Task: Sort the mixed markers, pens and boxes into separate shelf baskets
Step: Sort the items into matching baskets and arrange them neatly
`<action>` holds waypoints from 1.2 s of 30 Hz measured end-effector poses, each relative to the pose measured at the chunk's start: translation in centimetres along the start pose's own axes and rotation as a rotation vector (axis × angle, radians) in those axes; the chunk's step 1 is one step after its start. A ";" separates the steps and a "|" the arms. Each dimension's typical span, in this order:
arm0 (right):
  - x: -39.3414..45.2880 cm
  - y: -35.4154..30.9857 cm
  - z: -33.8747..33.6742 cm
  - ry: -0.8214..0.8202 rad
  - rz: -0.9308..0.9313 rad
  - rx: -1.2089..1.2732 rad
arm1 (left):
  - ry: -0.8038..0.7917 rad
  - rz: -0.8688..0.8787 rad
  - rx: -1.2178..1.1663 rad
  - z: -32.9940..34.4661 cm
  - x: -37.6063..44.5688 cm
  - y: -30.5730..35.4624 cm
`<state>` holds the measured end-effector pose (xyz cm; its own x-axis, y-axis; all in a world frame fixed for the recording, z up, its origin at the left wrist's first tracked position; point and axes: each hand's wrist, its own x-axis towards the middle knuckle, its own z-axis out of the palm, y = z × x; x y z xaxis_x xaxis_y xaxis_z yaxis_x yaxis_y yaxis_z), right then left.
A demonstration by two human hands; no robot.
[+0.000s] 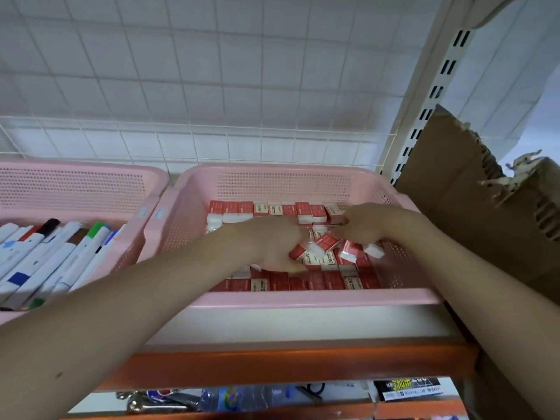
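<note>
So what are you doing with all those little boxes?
A person has both hands in the right pink plastic basket, tidying small red-and-white boxes. Neat rows line its back and front; a loose jumble sits in the middle. The left hand rests on that jumble, and the right hand reaches beside it. White markers with coloured caps fill the left pink basket.

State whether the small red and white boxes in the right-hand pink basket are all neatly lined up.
No. The boxes in the middle lie tipped and jumbled, while rows along the basket edges stand lined up.
</note>
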<state>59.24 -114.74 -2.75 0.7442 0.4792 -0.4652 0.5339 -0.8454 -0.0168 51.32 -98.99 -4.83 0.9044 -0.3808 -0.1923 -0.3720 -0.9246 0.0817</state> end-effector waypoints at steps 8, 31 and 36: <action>-0.3 0.1 0.5 0.090 0.059 0.218 | -0.267 -0.078 -0.124 -1.2 -1.3 -1.9; -0.1 -2.6 1.6 0.036 -0.045 0.067 | -0.065 -0.109 -0.256 0.4 -2.0 -2.3; -1.0 -2.2 0.9 -0.018 -0.068 0.166 | -0.075 -0.143 -0.254 0.0 -1.6 -2.3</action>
<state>56.99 -113.56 -3.01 0.7005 0.5334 -0.4741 0.5081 -0.8393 -0.1935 50.74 -96.22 -4.73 0.9225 -0.2546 -0.2902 -0.1692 -0.9423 0.2887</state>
